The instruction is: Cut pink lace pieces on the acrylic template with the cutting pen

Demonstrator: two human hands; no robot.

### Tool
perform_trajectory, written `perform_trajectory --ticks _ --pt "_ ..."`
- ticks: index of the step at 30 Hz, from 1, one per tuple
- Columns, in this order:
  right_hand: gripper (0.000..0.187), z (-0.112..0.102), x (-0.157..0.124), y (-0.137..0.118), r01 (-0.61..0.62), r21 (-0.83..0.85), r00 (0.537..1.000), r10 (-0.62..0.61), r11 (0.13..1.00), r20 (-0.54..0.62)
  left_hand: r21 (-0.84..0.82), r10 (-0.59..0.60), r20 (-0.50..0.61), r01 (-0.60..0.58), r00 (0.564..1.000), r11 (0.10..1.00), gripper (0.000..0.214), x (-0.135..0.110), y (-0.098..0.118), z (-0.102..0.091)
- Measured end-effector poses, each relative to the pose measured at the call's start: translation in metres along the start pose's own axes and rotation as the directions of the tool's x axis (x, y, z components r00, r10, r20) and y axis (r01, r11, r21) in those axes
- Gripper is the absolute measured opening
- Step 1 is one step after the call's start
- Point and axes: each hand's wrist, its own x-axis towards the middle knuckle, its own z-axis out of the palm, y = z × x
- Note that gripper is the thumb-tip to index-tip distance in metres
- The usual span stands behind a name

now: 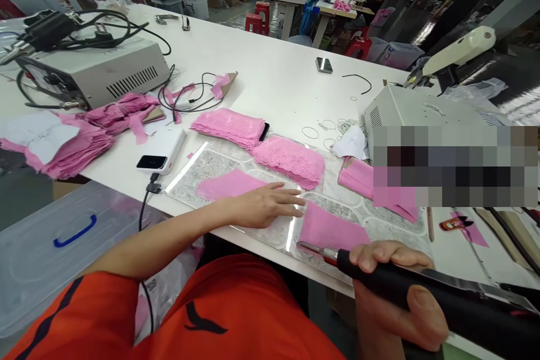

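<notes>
My left hand (268,205) lies palm down, fingers stretched out, on a clear sheet with a stone-like pattern (257,230). Its wrist crosses the edge of a flat pink fabric piece (230,183). In my right hand (396,287) is a thick black hand-held tool with a thin metal tip (379,277). That tip is at the lower left edge of another pink fabric piece (333,228); whether it touches the cloth I cannot tell. Beyond my left hand are two stacks of pink fabric, one plain-edged (230,126) and one lacy (289,160).
A power bank (162,152) with a cable sits left of the sheet. Grey metal boxes stand at left (101,70) and right (422,109). More pink cloth (80,146) lies at left. Orange-handled snips (455,223) are at right, and a phone (324,64) lies farther back.
</notes>
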Motion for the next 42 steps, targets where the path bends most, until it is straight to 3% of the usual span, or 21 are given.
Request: perform_trajectory --ticks 4,11,22,42 --pt "0.020 0.006 0.000 0.002 -0.021 0.002 0.999 0.021 1.000 -0.039 -0.012 -0.046 -0.078 0.045 0.996 0.999 0.047 -0.034 -0.009 -0.006" --pt "0.022 0.027 -0.001 0.014 -0.041 0.009 0.996 0.041 0.999 -0.081 0.021 -0.061 -0.046 0.062 0.997 0.998 0.039 -0.071 -0.010 0.000" --pt "0.024 0.040 -0.006 0.023 -0.056 -0.023 0.998 0.055 0.998 -0.009 0.000 -0.028 -0.089 0.029 0.996 1.000 0.047 -0.070 -0.008 0.013" --pt "0.022 0.042 -0.001 0.023 -0.055 0.013 0.998 0.054 0.998 0.021 0.018 -0.007 -0.069 0.008 0.998 1.000 0.048 -0.067 -0.005 0.010"
